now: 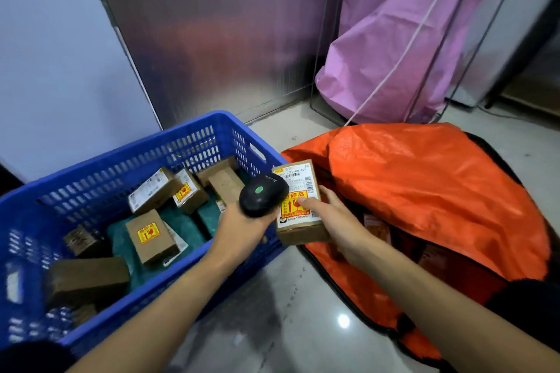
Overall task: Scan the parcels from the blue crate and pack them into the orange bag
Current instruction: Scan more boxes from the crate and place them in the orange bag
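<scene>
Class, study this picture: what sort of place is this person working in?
Likely a courier or parcel-sorting depot: a blue crate of labelled cardboard boxes, a handheld scanner held close to a parcel, and an orange bag and pink sack on the floor.

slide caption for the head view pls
Left hand aims a black scanner at a labelled parcel held by the right hand, between blue crate and orange bag.

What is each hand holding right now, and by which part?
Left hand grips the black scanner by its handle. Right hand holds a labelled parcel at its right side, thumb on the label.
</scene>
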Available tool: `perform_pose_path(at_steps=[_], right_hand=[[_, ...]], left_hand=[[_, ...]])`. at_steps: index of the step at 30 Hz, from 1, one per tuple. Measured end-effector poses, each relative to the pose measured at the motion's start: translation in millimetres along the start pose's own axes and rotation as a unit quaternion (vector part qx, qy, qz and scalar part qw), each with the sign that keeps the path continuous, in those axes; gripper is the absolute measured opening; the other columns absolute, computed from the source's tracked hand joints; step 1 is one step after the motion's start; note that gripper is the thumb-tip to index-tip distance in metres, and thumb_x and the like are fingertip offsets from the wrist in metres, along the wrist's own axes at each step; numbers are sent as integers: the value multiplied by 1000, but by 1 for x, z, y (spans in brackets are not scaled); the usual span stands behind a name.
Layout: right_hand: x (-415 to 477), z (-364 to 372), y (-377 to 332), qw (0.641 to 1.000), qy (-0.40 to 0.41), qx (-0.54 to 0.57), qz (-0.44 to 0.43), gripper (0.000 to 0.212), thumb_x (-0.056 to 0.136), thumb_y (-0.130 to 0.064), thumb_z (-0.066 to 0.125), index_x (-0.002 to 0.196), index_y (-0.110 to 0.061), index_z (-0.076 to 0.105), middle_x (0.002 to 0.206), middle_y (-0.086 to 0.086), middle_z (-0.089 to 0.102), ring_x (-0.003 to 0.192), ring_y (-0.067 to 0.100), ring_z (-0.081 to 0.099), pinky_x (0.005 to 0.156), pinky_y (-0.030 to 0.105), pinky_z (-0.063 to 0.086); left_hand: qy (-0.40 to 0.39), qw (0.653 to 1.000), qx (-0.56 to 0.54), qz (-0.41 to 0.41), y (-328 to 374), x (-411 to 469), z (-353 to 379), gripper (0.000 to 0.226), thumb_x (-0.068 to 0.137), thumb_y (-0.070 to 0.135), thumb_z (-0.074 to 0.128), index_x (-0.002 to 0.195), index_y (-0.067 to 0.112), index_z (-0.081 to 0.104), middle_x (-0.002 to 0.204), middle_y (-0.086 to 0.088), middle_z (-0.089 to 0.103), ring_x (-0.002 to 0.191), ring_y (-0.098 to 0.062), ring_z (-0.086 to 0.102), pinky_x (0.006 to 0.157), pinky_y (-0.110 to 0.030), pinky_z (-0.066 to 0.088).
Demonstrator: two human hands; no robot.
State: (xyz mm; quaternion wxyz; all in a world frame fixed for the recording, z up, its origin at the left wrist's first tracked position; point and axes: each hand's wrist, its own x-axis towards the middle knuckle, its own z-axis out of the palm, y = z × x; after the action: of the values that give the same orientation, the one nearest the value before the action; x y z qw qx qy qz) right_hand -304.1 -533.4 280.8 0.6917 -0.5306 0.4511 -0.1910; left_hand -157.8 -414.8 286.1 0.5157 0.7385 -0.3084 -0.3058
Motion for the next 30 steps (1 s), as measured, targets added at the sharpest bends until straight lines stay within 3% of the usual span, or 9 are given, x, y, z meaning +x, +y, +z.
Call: perform_pose_path(at_steps=[3, 6, 10, 13, 16, 21, 27, 30], right_hand=[[3, -16, 17, 999, 21, 12, 35, 62, 90, -30, 75, 145, -32, 47, 115, -2, 76, 91, 16, 77, 73, 33, 60], [6, -32, 37, 996, 51, -1, 73, 49, 92, -29, 72, 138, -26, 55, 108, -2, 75, 81, 14, 76, 60, 29, 59], [9, -66, 75, 986, 61, -66, 139, 38, 93, -45, 68, 123, -22, 60, 100, 5, 78, 82, 24, 77, 66, 44, 65], [14, -90, 100, 974, 72, -63, 205, 43, 95, -46, 67, 117, -9, 68, 99, 12, 78, 76, 26, 76, 55, 38, 60], [35, -109, 119, 968, 99, 10, 229, 44, 94, -39, 72, 121, -5, 66, 106, 17, 76, 80, 29, 74, 50, 36, 59], [69, -124, 142, 958, 163, 85, 218, 30, 94, -38, 72, 109, -12, 68, 97, 7, 72, 79, 23, 70, 59, 38, 61], [101, -138, 137, 948, 180, 147, 215, 14, 101, -34, 58, 98, -22, 64, 96, 2, 70, 80, 13, 65, 61, 28, 55], [112, -146, 131, 940, 211, 168, 208, 11, 104, -25, 53, 101, -21, 63, 110, 6, 64, 101, 19, 61, 89, 34, 51]], left_hand=[[14, 999, -29, -22, -10, -5, 32, 18, 88, 30, 82, 83, 16, 74, 61, -3, 70, 50, -13, 58, 47, -24, 45], [25, 998, -17, -58, -33, -2, 67, 31, 83, 47, 82, 80, 16, 75, 69, -4, 75, 61, -18, 70, 56, -30, 55], [17, 994, 32, -100, -67, 4, 113, 55, 66, 70, 73, 82, 18, 79, 71, -4, 76, 76, -26, 75, 73, -40, 60], [-2, 989, 16, -147, -89, 6, 147, 51, 63, 67, 80, 81, 20, 79, 70, -1, 76, 72, -24, 74, 71, -39, 60], [-26, 982, -11, -188, -106, 15, 174, 51, 57, 62, 81, 76, 15, 78, 57, -6, 71, 53, -21, 63, 62, -35, 53], [-61, 977, 13, -204, -124, 47, 202, 25, 78, 32, 85, 68, 13, 72, 46, -4, 61, 47, -22, 56, 63, -32, 45], [-61, 979, 29, -191, -131, 80, 223, 25, 83, 34, 82, 71, 16, 71, 47, 0, 59, 47, -19, 56, 58, -27, 43], [-57, 979, 18, -196, -129, 89, 226, 21, 85, 31, 81, 76, 14, 72, 47, -4, 59, 47, -21, 57, 61, -29, 46]])
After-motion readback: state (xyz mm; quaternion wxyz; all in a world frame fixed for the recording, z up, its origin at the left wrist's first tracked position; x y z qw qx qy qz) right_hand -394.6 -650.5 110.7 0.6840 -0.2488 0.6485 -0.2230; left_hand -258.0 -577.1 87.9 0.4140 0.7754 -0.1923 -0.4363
